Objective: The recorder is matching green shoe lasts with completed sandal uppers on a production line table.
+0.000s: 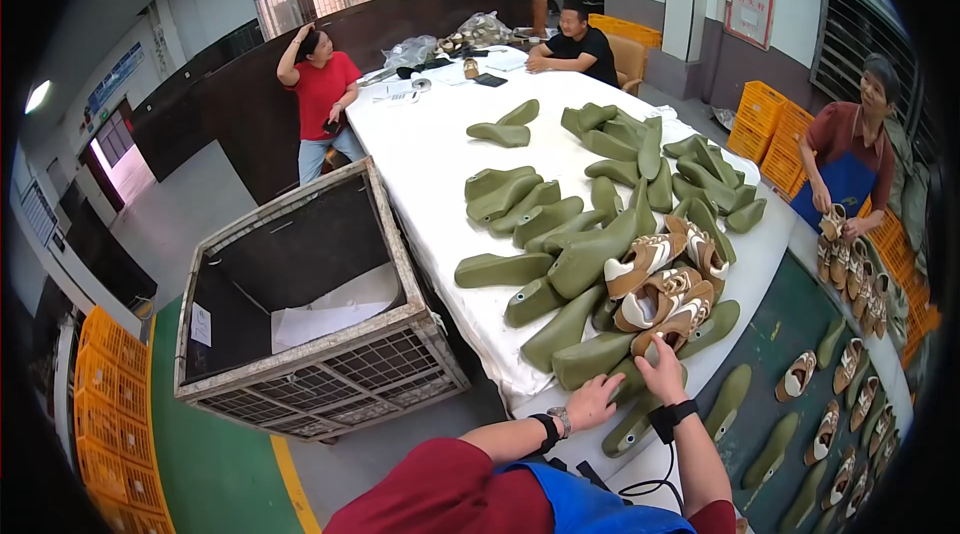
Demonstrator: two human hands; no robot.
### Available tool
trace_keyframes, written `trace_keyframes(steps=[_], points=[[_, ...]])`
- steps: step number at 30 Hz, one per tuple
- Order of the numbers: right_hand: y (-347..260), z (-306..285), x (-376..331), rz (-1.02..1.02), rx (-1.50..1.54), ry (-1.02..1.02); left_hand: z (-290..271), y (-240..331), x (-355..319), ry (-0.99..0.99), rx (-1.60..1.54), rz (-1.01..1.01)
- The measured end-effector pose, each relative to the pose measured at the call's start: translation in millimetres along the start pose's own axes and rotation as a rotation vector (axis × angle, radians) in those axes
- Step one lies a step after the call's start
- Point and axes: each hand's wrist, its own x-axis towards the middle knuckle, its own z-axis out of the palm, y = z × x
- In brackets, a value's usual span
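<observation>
My left hand [594,401] rests on an olive-green shoe last [590,358] at the near edge of the white-covered table [430,164]. My right hand [662,366] grips the heel of a brown and white shoe [672,326] that sits on a last. Two more brown and white shoes [645,262] lie just beyond it, among several bare green lasts [545,219]. Both wrists wear black bands.
A large metal mesh crate [310,324] stands left of the table. A dark side bench [800,354] on the right holds several shoes and lasts; a person in a blue apron [850,159] handles shoes there. Two people sit at the far end. Orange crates [770,124] are stacked around.
</observation>
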Motion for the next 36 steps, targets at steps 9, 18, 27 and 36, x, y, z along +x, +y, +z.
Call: trace_keyframes(steps=[9, 18, 27, 36], points=[[-4.2, -15.2, -18.4, 0.474, 0.624, 0.122, 3.5, 4.7, -9.5, -0.005, -0.018, 0.046], [-26.1, -132.5, -74.9, 0.374, 0.539, 0.473, -8.8, -3.5, 9.4, 0.049, -0.034, 0.092], [-11.0, -165.8, -156.4, 0.586, 1.068, 0.646, -1.2, 12.1, 4.1, -0.073, -0.033, 0.069], [21.6, -164.0, -173.6, 0.652, 1.349, 0.536, -1.7, 10.3, 4.7, -0.079, -0.007, 0.076]])
